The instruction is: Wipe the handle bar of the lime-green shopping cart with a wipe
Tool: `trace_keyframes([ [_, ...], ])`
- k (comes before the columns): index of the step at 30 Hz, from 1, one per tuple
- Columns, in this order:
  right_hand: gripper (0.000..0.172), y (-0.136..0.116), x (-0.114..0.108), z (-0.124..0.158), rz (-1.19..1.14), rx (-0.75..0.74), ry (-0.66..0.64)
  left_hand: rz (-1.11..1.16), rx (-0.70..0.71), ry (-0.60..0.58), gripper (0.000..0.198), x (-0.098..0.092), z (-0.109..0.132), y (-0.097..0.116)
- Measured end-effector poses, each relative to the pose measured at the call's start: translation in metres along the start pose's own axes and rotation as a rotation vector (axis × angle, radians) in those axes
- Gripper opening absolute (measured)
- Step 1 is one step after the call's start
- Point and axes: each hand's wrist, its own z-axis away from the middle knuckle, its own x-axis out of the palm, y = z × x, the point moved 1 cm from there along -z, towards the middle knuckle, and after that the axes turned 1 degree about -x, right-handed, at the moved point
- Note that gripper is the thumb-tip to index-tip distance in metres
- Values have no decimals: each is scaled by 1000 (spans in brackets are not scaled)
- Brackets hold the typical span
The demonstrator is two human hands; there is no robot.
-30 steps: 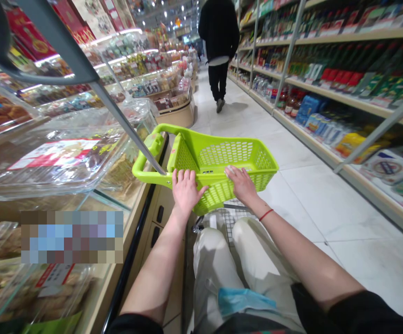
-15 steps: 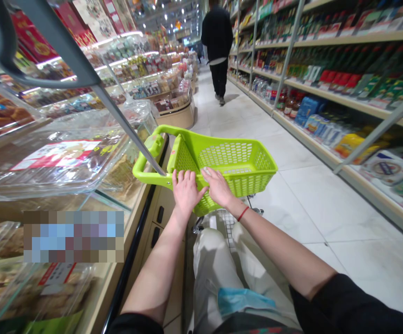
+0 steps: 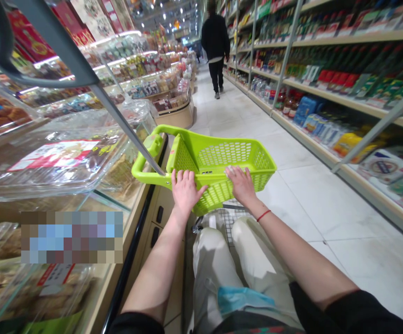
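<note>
A lime-green plastic shopping cart (image 3: 213, 178) stands sideways in front of me, its perforated basket tapering to the right. My left hand (image 3: 185, 191) is closed over the near rim close to the cart's handle end, thumb pointing right. Farther right along that rim is my right hand (image 3: 241, 184), its fingers hooked over into the basket. A red string bracelet (image 3: 263, 215) circles the right wrist. No goods show in the basket. Across my lap lies a light-blue face mask (image 3: 245, 300).
Along the left runs a display counter (image 3: 132, 232) with clear covers and packaged food. Shelves (image 3: 354, 99) of bottles and packets line the right. A person in black (image 3: 216, 41) is farther up the tiled aisle (image 3: 302, 195). A slanted grey pole (image 3: 125, 123) crosses the upper left.
My right hand has shifted right along the cart's rim, away from my left hand, which stays in place. The person ahead is slightly farther off.
</note>
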Motion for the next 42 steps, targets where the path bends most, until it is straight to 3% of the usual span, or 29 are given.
trace_keyframes([
  [3,59,11,-1,2,29,119,24,2,-6,5,47,1,0,0],
  [6,55,6,-1,-3,-12,163,13,18,-17,6,47,1,1,1],
  [14,70,-61,-4,-28,-194,-56,-93,-2,-23,26,41,1,0,3],
  [17,71,-68,-4,-27,-186,-112,-117,-15,-15,25,40,1,0,3],
  [28,61,9,-6,-1,-20,13,-35,12,-35,19,39,3,-1,1],
  [32,60,14,-12,-1,-4,135,-35,24,-40,12,39,3,-1,2],
  [36,59,-10,-12,-9,-55,148,-52,-15,-37,27,39,3,-1,3],
  [42,71,-63,-8,-25,-168,-107,-110,-12,-42,21,37,2,-1,4],
])
